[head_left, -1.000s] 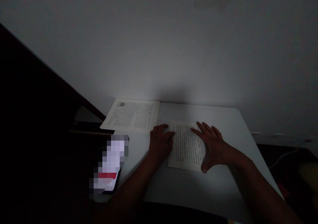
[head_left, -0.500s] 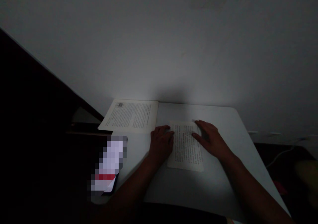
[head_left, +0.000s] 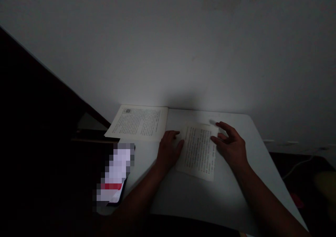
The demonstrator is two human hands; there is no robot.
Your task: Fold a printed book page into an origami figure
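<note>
A printed sheet of paper (head_left: 198,153) with a rough edge is tilted over the white table, its right side raised. My right hand (head_left: 232,144) has its thumb on the sheet's upper right edge and curled fingers behind, pinching it. At the sheet's left edge, my left hand (head_left: 170,147) rests with thumb and fingers apart, nothing visibly held. Whether its fingertips touch the paper I cannot tell.
Larger printed pages (head_left: 140,123) with a QR code lie at the table's back left. A lit phone (head_left: 115,174), partly blurred out, is by the left edge. The white table (head_left: 236,125) meets a grey wall (head_left: 183,55). A cable (head_left: 299,163) runs at right.
My right hand has moved right and up, lifting the sheet's right side. The sheet has turned slightly. My left hand's thumb and fingers have spread wider.
</note>
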